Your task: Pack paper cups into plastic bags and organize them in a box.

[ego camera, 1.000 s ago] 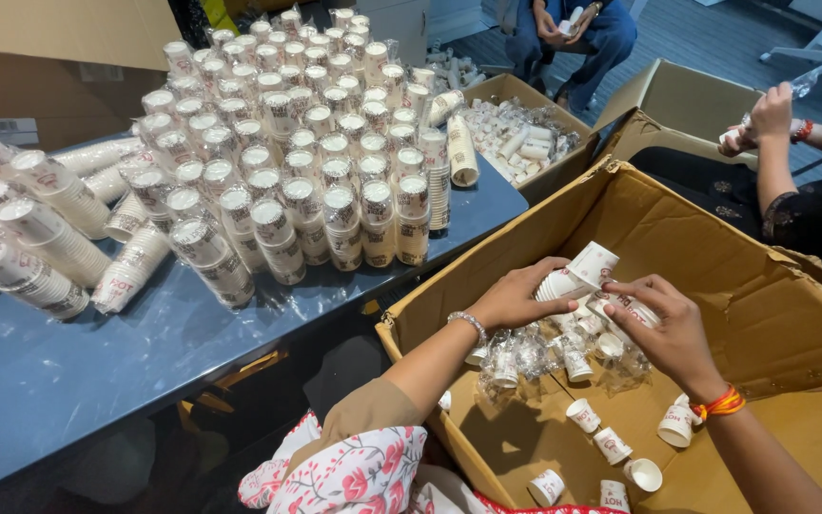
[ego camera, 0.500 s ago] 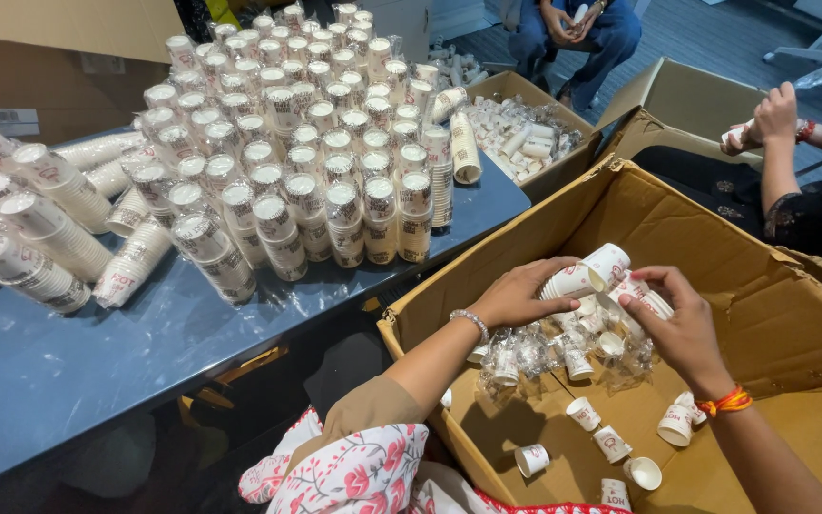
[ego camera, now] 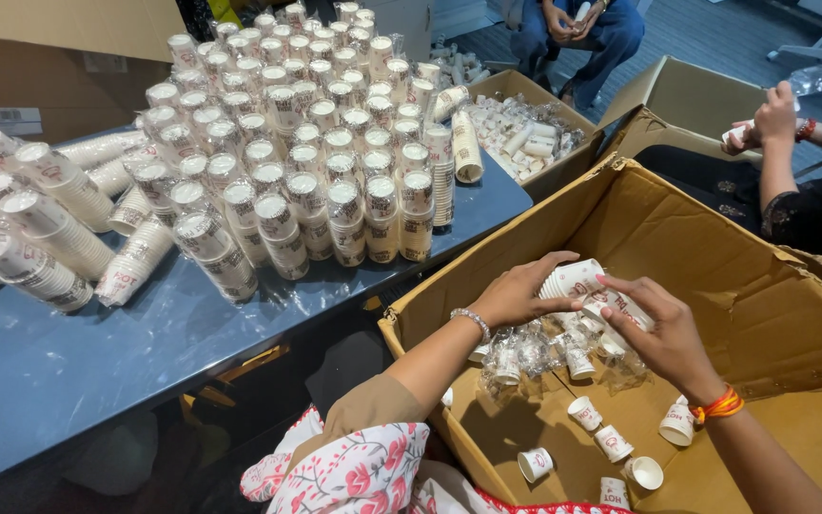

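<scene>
Both hands have lifted a little since the earlier frame, bringing the short stack of paper cups [ego camera: 577, 282] up from the box floor; left hand [ego camera: 518, 295] is curled closed around the stack's end, right hand [ego camera: 654, 328] grips its other end w/ fingers bent; stack sits between them, inside the big cardboard box [ego camera: 715, 247] at near right, above torn plastic wrap [ego camera: 525, 354] and loose cups [ego camera: 611, 443]; blue table [ego camera: 68, 371] at left carries many cup stacks [ego camera: 335, 162]; probably best to hold gently, keep rims aligned, so cups nest w/o crushing.
</scene>
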